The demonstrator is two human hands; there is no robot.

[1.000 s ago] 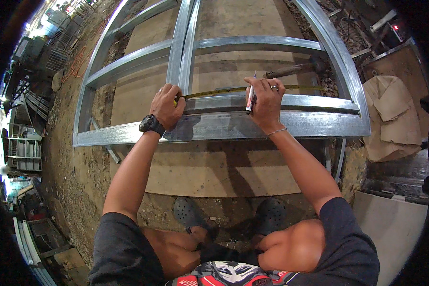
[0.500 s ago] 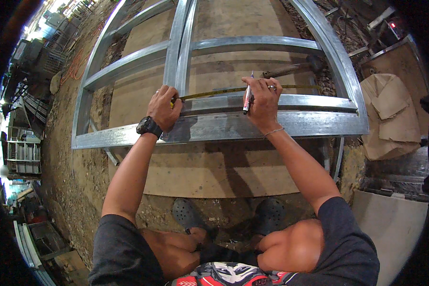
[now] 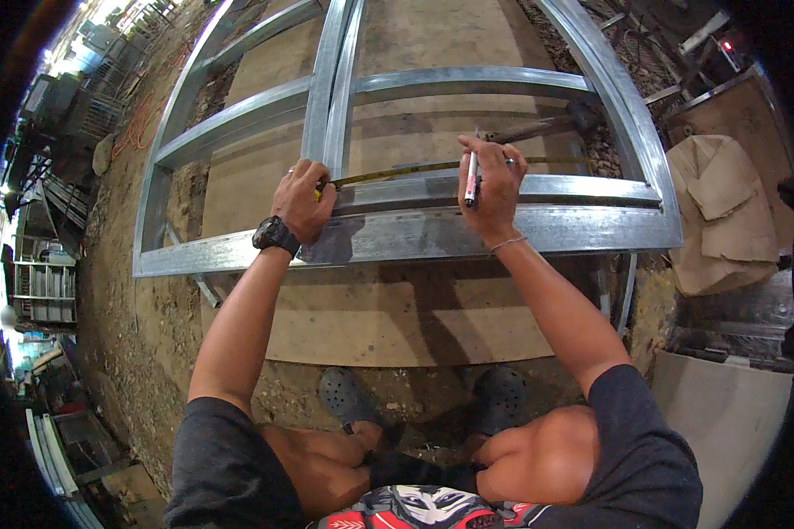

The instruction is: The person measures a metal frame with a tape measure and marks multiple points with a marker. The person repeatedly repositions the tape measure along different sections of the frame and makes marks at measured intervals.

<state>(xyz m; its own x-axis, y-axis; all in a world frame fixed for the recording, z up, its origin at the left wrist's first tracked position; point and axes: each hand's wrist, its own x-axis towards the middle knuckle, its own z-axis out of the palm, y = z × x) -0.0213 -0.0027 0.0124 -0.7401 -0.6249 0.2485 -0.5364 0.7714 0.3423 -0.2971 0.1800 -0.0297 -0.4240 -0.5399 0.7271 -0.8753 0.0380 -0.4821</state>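
A galvanized metal frame [image 3: 415, 231] of square tubes lies before me. My left hand [image 3: 304, 201], a black watch on its wrist, closes round a tape measure [image 3: 320, 189] where the middle upright meets the near rails. Its yellow blade [image 3: 401, 171] runs out to the right, just beyond the inner near rail [image 3: 582, 186]. Over that rail, my right hand [image 3: 494, 181] holds a white marker pen [image 3: 472, 179] between thumb and fingers, with one end pointing toward me. Part of the blade passes behind the right hand. Most of the tape case is hidden under my left fingers.
A brown board [image 3: 388, 317] lies beneath the frame. A hammer [image 3: 547, 128] rests on it inside the right bay. Folded brown cloth or paper [image 3: 719, 212] lies at the right. Metal racks [image 3: 44, 278] stand at the far left, and my grey clogs [image 3: 500, 395] are on the dirt.
My right hand has shifted slightly to the right, and the marker has turned in its fingers. My left hand and the tape measure stay in place.
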